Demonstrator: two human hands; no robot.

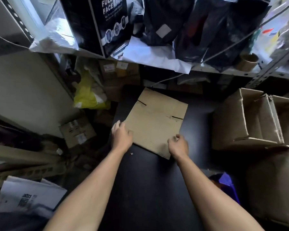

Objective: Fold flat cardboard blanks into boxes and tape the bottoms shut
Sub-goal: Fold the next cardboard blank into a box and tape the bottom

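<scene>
Flat tan corrugated-cardboard blank (154,120): matt, scuffed. Black smooth tabletop (145,189): faint sheen. Crinkled silver plastic mailer bags (55,39): glossy.

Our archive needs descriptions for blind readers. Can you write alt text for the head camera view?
A person's left hand and right hand reach for the near corners of a flat cardboard blank lying on a dark table. Folded boxes stand to the right, below a cluttered shelf.

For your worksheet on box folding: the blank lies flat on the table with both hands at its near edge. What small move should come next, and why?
Probably lift the near edge to open the blank into a tube. It is flat on the dark table, unfolded; the left hand and right hand are already at its corners.
</scene>
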